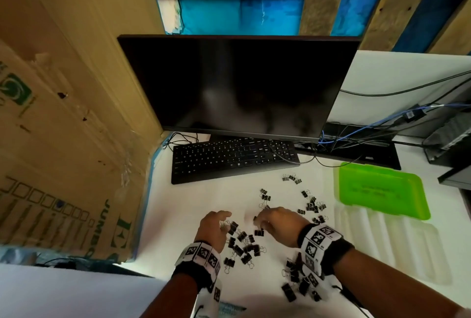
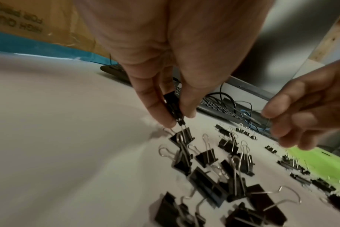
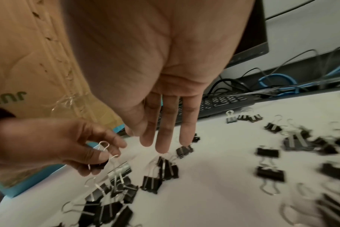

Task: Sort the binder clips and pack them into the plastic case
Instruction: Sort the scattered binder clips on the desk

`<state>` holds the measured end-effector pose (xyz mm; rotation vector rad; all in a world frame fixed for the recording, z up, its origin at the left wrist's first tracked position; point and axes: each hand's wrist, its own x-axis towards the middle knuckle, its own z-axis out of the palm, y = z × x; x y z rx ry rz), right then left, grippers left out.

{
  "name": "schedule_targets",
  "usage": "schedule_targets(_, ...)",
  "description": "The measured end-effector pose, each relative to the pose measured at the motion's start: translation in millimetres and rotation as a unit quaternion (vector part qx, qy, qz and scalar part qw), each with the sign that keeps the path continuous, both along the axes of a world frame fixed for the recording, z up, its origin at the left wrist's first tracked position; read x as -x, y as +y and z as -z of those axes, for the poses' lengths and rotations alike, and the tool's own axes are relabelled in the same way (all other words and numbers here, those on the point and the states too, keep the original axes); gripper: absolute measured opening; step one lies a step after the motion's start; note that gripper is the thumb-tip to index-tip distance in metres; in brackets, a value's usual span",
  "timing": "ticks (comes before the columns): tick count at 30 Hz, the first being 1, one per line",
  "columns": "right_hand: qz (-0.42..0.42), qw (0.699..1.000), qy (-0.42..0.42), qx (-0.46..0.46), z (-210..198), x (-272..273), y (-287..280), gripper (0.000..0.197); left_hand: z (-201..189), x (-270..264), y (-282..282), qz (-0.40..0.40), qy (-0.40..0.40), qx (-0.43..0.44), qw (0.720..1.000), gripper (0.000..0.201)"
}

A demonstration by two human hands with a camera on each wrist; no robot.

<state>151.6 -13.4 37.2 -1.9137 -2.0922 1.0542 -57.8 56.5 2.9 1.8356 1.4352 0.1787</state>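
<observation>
Left hand [image 2: 165, 95] pinches a small black binder clip [image 2: 172, 106] above the scattered clips [image 1: 242, 243]; right hand [image 3: 161, 122] fingers straight, spread; green plastic case [image 1: 382, 190] closed at right; cardboard box [image 1: 63, 139] reads "JUMBO"

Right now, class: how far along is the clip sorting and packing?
Done: loose groups of binder clips lie on the desk. In hand: the left hand pinches one clip; the right hand hovers over others. Left: nothing looks packed; the green case looks closed.

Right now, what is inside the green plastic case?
That cannot be seen. The green plastic case lies closed on the white table, so its lid covers the inside. The binder clips in view all lie outside it, loose on the table.
</observation>
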Motion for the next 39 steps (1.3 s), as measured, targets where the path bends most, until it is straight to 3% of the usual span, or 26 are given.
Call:
schedule_targets(9,0.091,0.995,-0.015,0.023,1.8,-61.2,-43.1,0.031,-2.9,-16.0,7.2,-0.002,0.032,-0.022,0.999,0.019)
schedule_targets(14,0.151,0.988,0.018,0.023,0.0,-70.3,-62.6,0.032,-29.0,-43.1,-4.8,0.075,-0.061,-0.049,0.994,0.019)
schedule_targets(20,0.152,0.988,0.022,0.033,4.4,-66.8,-82.1,0.028,-27.1,-82.1,-44.4,0.167,-0.113,0.058,0.978,0.016)
schedule_targets(25,0.197,0.969,0.139,0.055,6.8,-51.4,-88.7,0.052,-15.4,-95.8,-57.9,0.173,-0.141,0.105,0.969,0.015)
schedule_targets(32,0.223,0.967,0.12,0.023,5.0,-53.8,-91.1,0.033,-13.7,-102.2,-64.8,0.178,-0.167,0.186,0.952,0.032)
schedule_targets(36,0.237,0.964,0.113,0.036,8.3,-61.7,-97.1,0.027,-4.2,-99.0,-68.1,0.196,-0.146,0.135,0.96,0.045)
schedule_targets(39,0.251,0.964,0.076,0.04,11.8,-65.9,-101.0,0.021,1.8,-98.8,-67.0,0.221,-0.094,0.046,0.97,0.04)
